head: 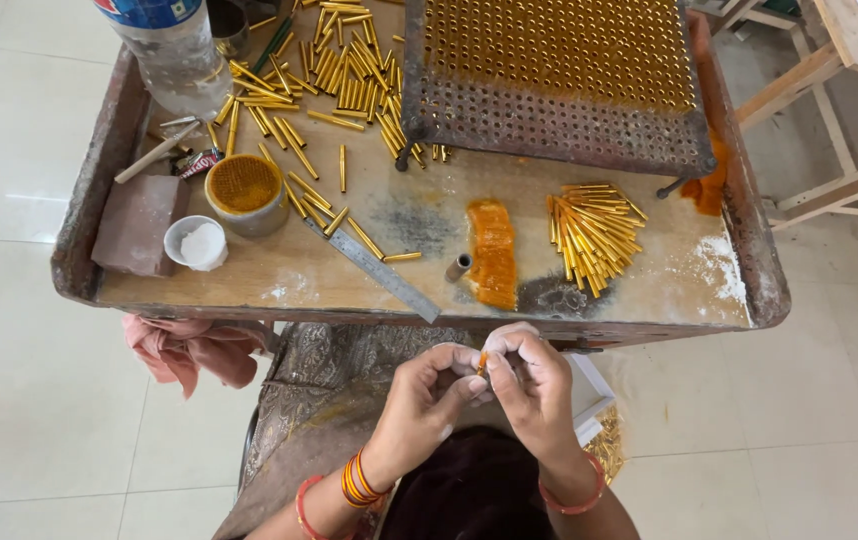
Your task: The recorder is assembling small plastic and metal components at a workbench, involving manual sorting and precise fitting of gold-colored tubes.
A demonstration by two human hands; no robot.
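Pinching a small orange-tipped piece (483, 362) between the fingertips of both hands, the person holds it close to the body, just below the near rim of the work tray (419, 318), which looks like a way to keep fine work near the eyes. The left hand (429, 395) closes narrowly on one side of the piece and the right hand (529, 385) wraps the other side; what exactly the piece is cannot be told, since the fingers cover most of it. Straight ahead on the tray lies an orange pad (493, 253) with a short grey tube (459, 267) beside it, both within easy reach of the hands. To the right a fanned bundle of brass tubes (595, 232) lies gathered, apart from the loose brass tubes (329, 90) scattered at the far left, so the two lots seem kept separate. A steel ruler (374, 265) lies slantwise between them. A perforated metal rack (559, 80) filled with upright tubes stands at the back. At the left sit a round tin of orange material (245, 190), a small white cup (197, 243), a brown block (137, 222) and a plastic bottle (174, 50).
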